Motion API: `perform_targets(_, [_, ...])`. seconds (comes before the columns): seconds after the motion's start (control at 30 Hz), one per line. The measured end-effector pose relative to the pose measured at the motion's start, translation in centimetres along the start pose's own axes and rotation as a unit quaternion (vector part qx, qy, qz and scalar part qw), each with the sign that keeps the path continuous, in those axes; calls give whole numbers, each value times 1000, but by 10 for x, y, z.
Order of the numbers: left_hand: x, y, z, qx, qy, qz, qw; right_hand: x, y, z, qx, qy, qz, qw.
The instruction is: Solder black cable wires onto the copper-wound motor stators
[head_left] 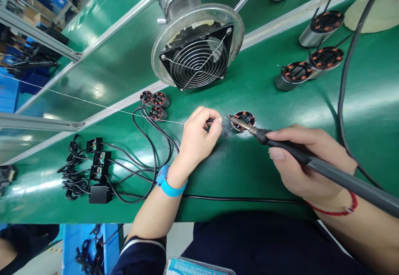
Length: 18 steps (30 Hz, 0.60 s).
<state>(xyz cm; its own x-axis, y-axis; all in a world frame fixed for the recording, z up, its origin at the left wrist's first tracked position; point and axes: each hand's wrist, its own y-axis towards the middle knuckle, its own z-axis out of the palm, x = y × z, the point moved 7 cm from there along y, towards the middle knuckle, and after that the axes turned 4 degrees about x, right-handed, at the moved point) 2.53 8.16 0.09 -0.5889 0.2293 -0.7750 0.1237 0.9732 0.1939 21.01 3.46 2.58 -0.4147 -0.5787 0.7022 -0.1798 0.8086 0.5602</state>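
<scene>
My right hand (307,163) is closed around a dark soldering iron (311,163), whose tip rests at the edge of a small copper-wound motor stator (245,120) on the green bench. My left hand (199,136) pinches the end of a thin solder wire (93,102) just left of the stator, close to the iron's tip. The wire stretches away to the far left. A blue band (166,183) circles my left wrist, and a red cord (339,210) my right.
A fume-extraction fan (198,59) on a ribbed hose hangs right behind the stator. Three small stators (156,102) lie to the left, several larger metal cylinders (311,55) at the right. Black connectors with cables (96,171) lie front left. A black cord (346,71) loops at right.
</scene>
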Motion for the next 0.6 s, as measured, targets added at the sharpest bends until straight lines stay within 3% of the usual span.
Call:
perform_targets(0.13, [-2, 0, -1, -4, -6, 11, 1000, -1, 1, 1, 6, -2, -1, 1000])
perform_targets(0.37, [-2, 0, 0, 1, 0, -5, 1000, -2, 2, -8, -57, -3, -26, 998])
perform_targets(0.6, [-4, 1, -1, 3, -6, 6, 1000, 11, 21, -3, 86, -23, 97, 991])
